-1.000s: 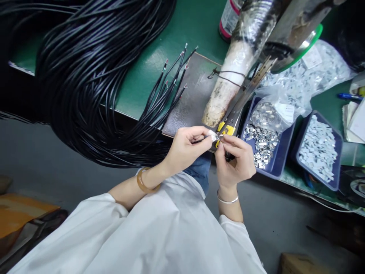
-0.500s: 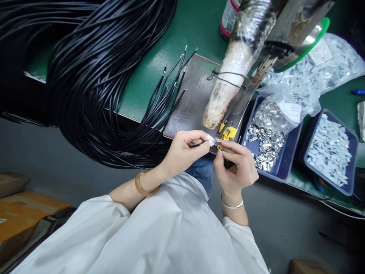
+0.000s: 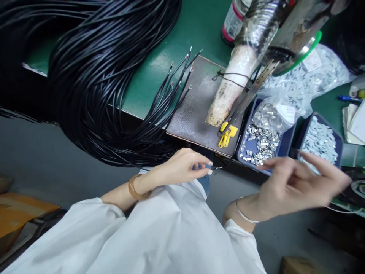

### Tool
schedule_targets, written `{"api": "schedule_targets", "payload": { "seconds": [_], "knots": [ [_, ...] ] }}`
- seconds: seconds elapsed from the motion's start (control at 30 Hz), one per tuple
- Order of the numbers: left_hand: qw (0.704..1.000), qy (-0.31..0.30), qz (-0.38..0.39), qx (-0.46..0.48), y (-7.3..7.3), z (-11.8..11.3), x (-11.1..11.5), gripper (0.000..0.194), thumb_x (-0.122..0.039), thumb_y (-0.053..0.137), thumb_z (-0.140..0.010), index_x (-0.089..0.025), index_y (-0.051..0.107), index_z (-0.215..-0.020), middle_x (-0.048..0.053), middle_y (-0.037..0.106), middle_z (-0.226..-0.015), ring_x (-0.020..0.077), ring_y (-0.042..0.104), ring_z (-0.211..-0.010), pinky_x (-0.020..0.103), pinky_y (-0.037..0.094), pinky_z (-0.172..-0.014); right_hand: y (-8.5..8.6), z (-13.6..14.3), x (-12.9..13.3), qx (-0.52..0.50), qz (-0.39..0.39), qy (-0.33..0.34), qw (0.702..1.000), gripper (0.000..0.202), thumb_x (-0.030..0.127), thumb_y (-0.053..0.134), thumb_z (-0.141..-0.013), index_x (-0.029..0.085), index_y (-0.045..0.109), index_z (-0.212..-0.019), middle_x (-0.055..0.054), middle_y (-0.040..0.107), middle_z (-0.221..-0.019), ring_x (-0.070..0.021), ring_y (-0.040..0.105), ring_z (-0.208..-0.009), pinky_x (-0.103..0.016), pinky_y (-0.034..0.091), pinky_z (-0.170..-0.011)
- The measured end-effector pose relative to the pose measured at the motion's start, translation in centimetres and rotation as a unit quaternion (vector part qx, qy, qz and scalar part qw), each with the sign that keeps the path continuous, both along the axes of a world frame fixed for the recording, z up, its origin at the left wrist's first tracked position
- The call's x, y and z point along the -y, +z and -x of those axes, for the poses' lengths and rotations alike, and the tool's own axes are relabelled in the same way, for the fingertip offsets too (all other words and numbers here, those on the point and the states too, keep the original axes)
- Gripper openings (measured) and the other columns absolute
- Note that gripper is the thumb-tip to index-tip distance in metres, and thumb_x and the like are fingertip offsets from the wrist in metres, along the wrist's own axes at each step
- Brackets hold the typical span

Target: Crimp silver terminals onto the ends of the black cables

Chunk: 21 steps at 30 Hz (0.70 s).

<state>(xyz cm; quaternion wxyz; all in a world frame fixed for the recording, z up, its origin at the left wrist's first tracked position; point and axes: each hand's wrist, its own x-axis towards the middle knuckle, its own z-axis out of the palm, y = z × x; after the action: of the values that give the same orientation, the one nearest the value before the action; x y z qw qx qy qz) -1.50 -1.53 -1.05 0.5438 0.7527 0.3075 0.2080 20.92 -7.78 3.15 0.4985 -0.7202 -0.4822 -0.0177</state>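
Observation:
My left hand point(image 3: 189, 165) pinches a black cable, whose stripped end point(image 3: 217, 168) sticks out past the fingertips below the brown board point(image 3: 194, 118). Blurred by motion, my right hand point(image 3: 299, 182) is over the front edge of the blue trays, with its fingers apart and nothing visible in it. One tray point(image 3: 288, 142) holds small metal pieces point(image 3: 264, 146) and a plastic bag; the other holds pale small parts point(image 3: 321, 140). Yellow-handled pieces point(image 3: 228, 136) lie on the board beneath a wrapped white rod point(image 3: 228, 95).
A large bundle of black cables point(image 3: 99, 68) hangs over the left table edge, its stripped ends reaching the board. Behind stand a jar point(image 3: 232, 24) and a green-rimmed round object point(image 3: 309, 57). Bags of pale parts point(image 3: 325, 72) and a blue pen point(image 3: 349, 99) are at right.
My right hand has left the cable end and moved right toward the trays, its fingers spreading. My left hand has dropped a little toward my body with the cable. The view has shifted slightly.

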Motion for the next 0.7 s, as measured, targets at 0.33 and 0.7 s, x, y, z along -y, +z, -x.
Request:
{"api": "schedule_targets", "payload": {
  "seconds": [0.33,0.7],
  "knots": [
    [0.861,0.398,-0.299,-0.105,-1.0,4.0,-5.6,0.022,-0.02,0.068,-0.084,-0.017,0.074,-0.105,0.006,0.068,-0.087,0.0236,0.062,-0.089,0.038,0.049,-0.087,-2.7,-4.2,-4.7,0.127,0.203,0.13,0.962,0.009,0.023,0.061,-0.082,0.023,0.058,-0.074,-0.002,0.072,-0.088,-0.0172,0.066,-0.079,-0.031,0.051,-0.071],
    [0.875,0.445,-0.05,0.182,0.4,4.2,-2.7,0.013,-0.016,0.07,-0.08,-0.016,0.071,-0.092,0.0,0.068,-0.076,0.0094,0.062,-0.066,0.019,0.049,-0.062,-1.8,-4.3,-5.1,0.187,0.288,0.124,0.931,0.013,0.022,0.061,-0.077,0.023,0.054,-0.067,0.003,0.06,-0.072,-0.0127,0.053,-0.061,-0.03,0.04,-0.067]
  ]
}}
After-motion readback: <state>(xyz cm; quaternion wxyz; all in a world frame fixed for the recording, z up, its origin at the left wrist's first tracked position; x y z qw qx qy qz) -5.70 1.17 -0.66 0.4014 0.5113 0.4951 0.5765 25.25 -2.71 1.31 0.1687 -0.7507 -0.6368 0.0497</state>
